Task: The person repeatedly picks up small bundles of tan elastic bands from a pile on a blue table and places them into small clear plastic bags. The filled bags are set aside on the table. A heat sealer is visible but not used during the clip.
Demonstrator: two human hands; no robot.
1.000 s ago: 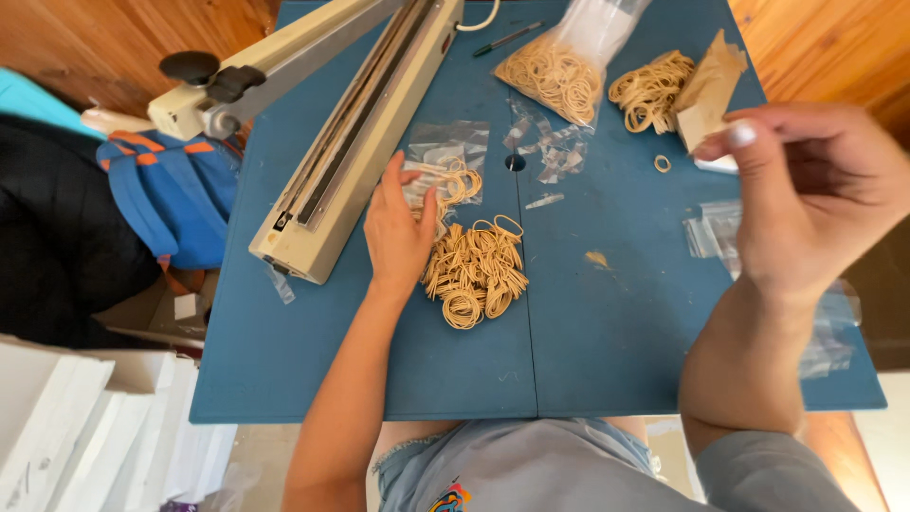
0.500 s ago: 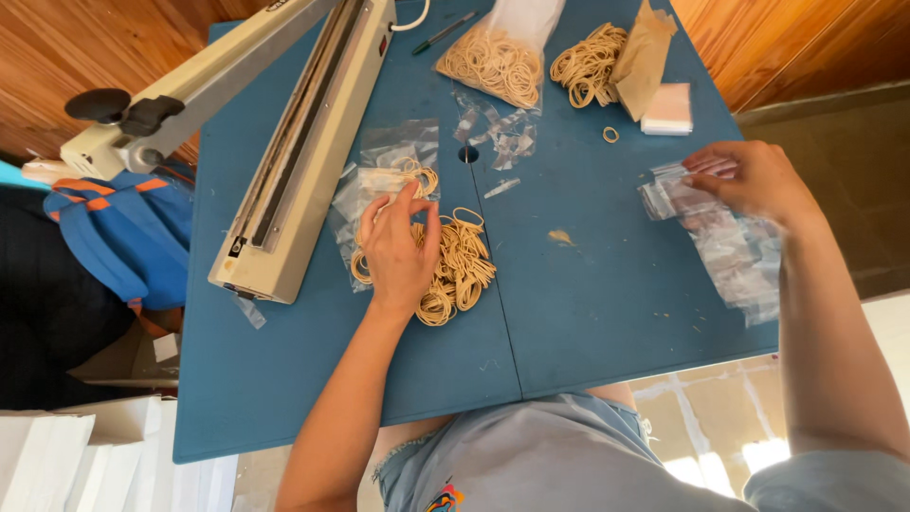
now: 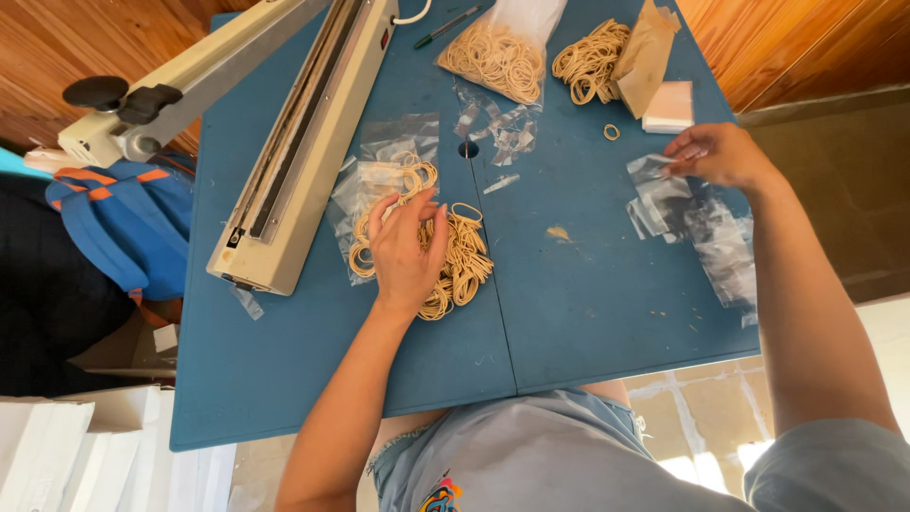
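Rubber bands (image 3: 455,261) lie in a loose heap near the middle of the blue table (image 3: 588,313), just right of the heat sealer (image 3: 303,152), and your left hand (image 3: 406,248) rests on top of them with fingers spread and slightly curled, gripping nothing firmly. Your right hand (image 3: 722,154) is out at the table's right edge, fingertips pinched on a small clear bag (image 3: 654,185) from the pile there. At the far side, a larger bag of bands (image 3: 498,52) sits beside another loose heap (image 3: 590,59).
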